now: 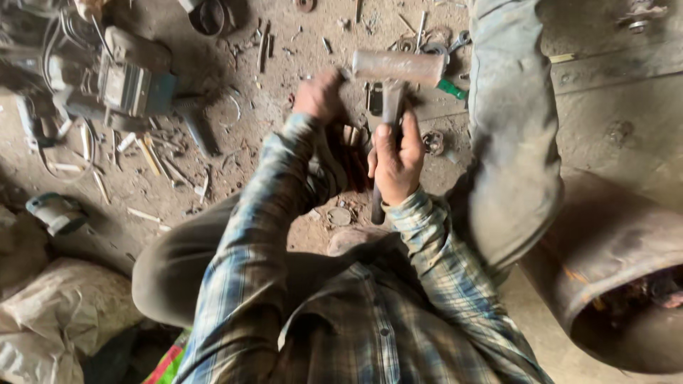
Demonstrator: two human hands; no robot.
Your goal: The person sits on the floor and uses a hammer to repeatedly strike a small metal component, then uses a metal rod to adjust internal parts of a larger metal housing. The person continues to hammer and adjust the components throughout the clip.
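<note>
At the bottom of the frame the plaid sleeves rise toward the centre, where the right hand (395,158) is wrapped tight around the handle of a hammer (393,92) — fingers fully curled, thumb laid up along the shaft. The hammer's long axis runs nearly straight up the frame: the butt of the handle pokes out below the fist, and the thick cylindrical head sits crosswise above it, well clear of the knuckles.

Just left and a little higher, the left hand (318,96) is pressed down on a bundle of dark rods (350,160) lying on the floor; it looks closed, but blur hides what the fingers grip, so I cannot tell exactly. The hammer head hangs just right of that hand, so the right hand is the nearer one to the tool, the left nearer the work on the ground.

At the lower right a big rusty drum (617,284) lies on its side, its open mouth dark, the contents unclear. A grey trouser leg (509,135) stands above it. Further off, in the upper left, a motor-like machine (131,82) sits among scattered scrap — bolts, rods, washers.
</note>
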